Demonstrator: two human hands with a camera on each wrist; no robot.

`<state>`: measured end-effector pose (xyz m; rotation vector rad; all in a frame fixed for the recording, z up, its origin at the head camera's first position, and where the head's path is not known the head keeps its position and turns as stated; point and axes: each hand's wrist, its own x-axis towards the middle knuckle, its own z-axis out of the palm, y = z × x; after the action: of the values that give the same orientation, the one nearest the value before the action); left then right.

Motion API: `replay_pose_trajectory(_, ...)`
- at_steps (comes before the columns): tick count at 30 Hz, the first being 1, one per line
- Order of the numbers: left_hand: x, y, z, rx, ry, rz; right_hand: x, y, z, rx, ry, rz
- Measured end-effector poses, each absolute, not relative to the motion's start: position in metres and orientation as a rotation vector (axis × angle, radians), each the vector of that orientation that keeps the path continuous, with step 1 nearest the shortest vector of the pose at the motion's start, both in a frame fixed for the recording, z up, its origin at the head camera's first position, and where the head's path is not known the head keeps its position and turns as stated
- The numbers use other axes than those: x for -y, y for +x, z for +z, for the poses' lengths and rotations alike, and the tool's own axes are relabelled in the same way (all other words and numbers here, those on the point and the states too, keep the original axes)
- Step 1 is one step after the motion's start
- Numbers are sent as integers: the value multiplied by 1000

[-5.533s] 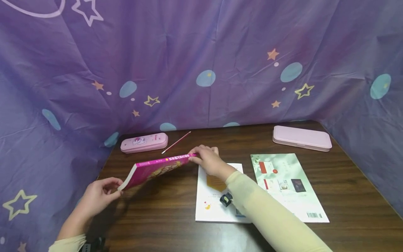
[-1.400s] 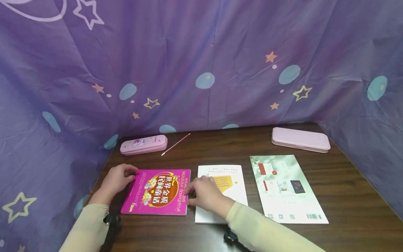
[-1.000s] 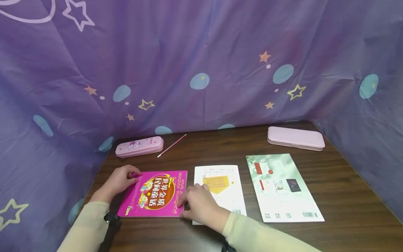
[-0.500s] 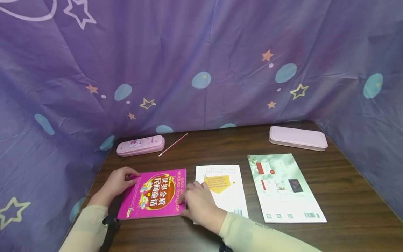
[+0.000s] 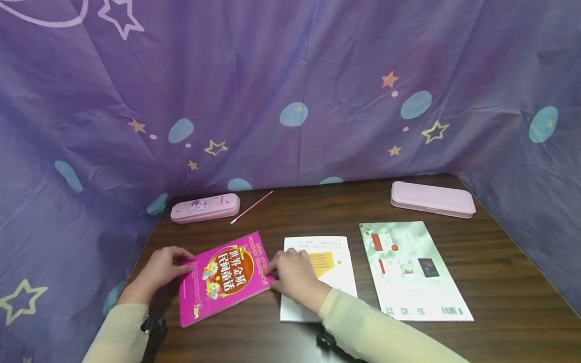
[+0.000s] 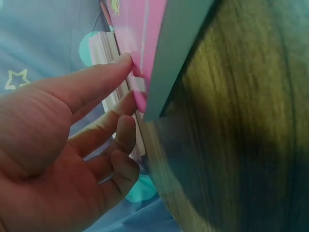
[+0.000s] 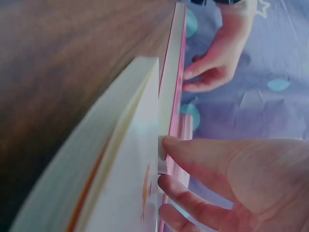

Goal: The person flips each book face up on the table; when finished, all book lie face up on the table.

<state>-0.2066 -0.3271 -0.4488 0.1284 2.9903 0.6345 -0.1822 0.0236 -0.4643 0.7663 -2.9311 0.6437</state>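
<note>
A thick pink paperback book (image 5: 227,275) with a round orange emblem lies front cover up, turned at an angle on the table. At its upper left corner my left hand (image 5: 163,267) pinches the edge, thumb and index finger at the pink corner (image 6: 137,92) in the left wrist view. My right hand (image 5: 297,277) pinches the book's right edge; in the right wrist view the thumb (image 7: 176,145) presses the page side, with the index finger below it. Beneath the right hand in the head view is a white booklet (image 5: 317,247), partly hidden by hand and sleeve.
A pale green booklet (image 5: 417,272) lies to the right. Along the back of the wooden table (image 5: 327,212) are a pink pencil case with a rabbit print (image 5: 206,207), a thin pink stick (image 5: 251,207) and a plain pink case (image 5: 433,199). A purple curtain (image 5: 254,91) hangs behind.
The pink book, tilted up between both hands at first, was laid down flat. Since half a second ago it has turned counter-clockwise, its right side moving away and its left side nearer.
</note>
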Motion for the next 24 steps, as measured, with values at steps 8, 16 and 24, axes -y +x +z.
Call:
replay_pose_trajectory(8, 329, -195, -448, -2964, 77, 654, -23, -198, -466, 2950, 694, 687)
replay_pose_trajectory(16, 336, -182, -443, -2849, 128, 762, -19, -215, -468, 2941, 650, 684)
replay_pose_trajectory(24, 343, -175, -436, -2705, 150, 816, -15, -235, -469, 2919, 660, 813)
